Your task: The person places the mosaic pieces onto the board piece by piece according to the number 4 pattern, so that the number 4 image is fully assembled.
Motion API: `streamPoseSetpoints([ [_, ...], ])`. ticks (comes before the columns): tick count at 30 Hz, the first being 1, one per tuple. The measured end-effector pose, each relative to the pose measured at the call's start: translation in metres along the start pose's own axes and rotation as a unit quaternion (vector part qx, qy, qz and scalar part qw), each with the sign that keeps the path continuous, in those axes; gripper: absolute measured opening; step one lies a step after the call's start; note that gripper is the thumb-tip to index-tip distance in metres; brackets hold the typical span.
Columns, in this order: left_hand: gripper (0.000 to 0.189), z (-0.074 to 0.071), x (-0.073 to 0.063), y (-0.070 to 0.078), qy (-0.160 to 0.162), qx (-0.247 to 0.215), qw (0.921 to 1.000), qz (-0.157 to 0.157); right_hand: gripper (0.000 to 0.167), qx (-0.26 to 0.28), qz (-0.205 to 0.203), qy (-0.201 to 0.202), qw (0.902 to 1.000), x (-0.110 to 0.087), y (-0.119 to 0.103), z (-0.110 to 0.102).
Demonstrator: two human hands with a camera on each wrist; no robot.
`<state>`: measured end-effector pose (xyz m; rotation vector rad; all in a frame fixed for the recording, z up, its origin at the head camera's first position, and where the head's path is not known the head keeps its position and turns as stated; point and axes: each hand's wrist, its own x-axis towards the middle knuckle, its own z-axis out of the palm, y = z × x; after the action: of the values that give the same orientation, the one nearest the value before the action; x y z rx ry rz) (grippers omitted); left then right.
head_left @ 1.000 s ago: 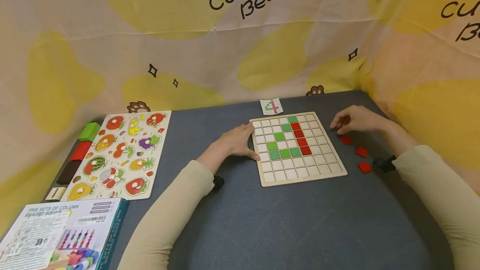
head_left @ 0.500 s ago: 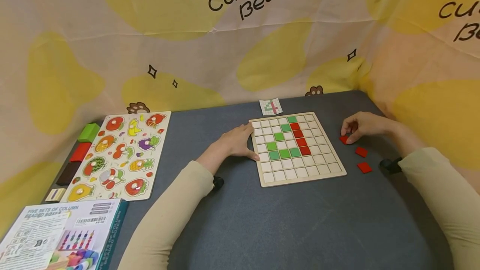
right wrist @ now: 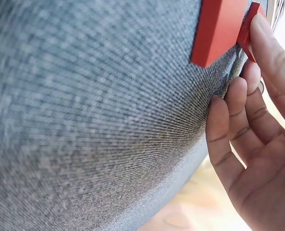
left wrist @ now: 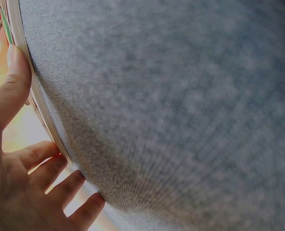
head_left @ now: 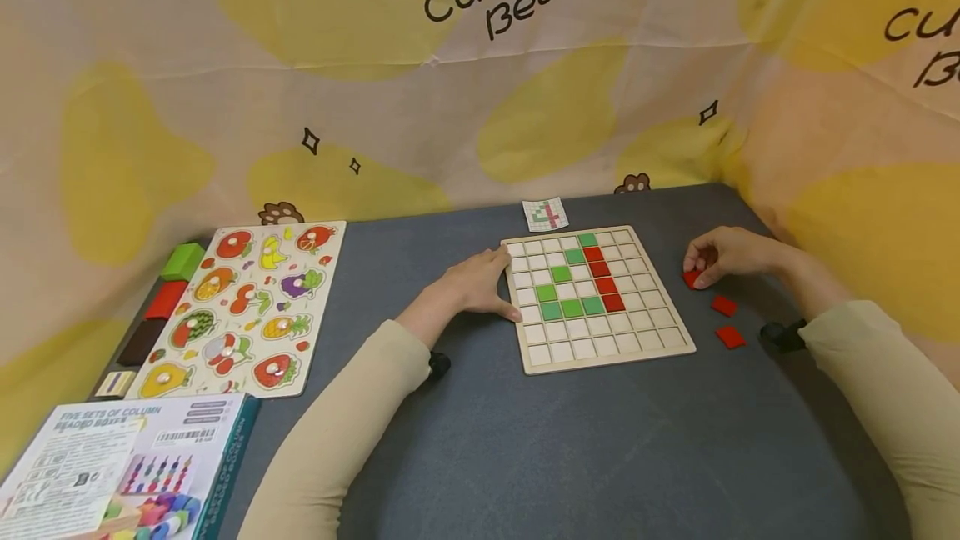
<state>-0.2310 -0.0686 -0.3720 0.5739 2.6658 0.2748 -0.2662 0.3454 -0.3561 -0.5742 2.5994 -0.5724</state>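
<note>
My left hand (head_left: 474,283) rests against the left edge of a wooden grid board (head_left: 667,338), thumb and fingers spread along its rim. In the left wrist view, its thumb (left wrist: 18,72) touches the board's side. Green tiles (head_left: 561,274) form a stepped line and a row on the grid, beside a column of red tiles (head_left: 602,266). Right of the board, my right hand (head_left: 729,257) pinches a loose red tile (right wrist: 248,30) by its edges, low at the tabletop. Two more red tiles, one nearer the hand (head_left: 723,305) and one below (head_left: 730,337), lie flat.
A small card (head_left: 545,214) with a green and red grid pattern lies behind the board. At left are a fruit peg puzzle (head_left: 258,357), a green block (head_left: 182,260), a red block (head_left: 167,299), dark and striped pieces, and a beaded-toy box (head_left: 172,473). A printed cloth backs the table.
My right hand has moved slightly right and down onto the topmost loose red tile and now pinches it. The left hand stays at the board's edge.
</note>
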Motion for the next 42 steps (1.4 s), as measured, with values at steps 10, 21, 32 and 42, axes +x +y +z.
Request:
streamPoseSetpoints([
  [10,0.105,0.000,0.005,0.004,0.001,0.006,0.9998,0.016,0.016,-0.010,0.011,0.009,0.9998,-0.007,-0.003,-0.003],
  [21,0.107,0.000,0.008,0.005,-0.007,0.010,0.9999,0.012,0.015,0.054,-0.036,0.016,0.9977,-0.001,-0.045,0.008],
  [32,0.107,-0.001,0.005,0.001,-0.005,0.009,0.9999,0.009,0.009,0.099,-0.100,-0.078,0.9870,0.011,-0.090,0.036],
  [42,0.107,0.000,0.001,-0.002,-0.003,0.010,0.9999,0.000,0.011,0.043,-0.125,-0.062,0.9893,0.018,-0.100,0.048],
])
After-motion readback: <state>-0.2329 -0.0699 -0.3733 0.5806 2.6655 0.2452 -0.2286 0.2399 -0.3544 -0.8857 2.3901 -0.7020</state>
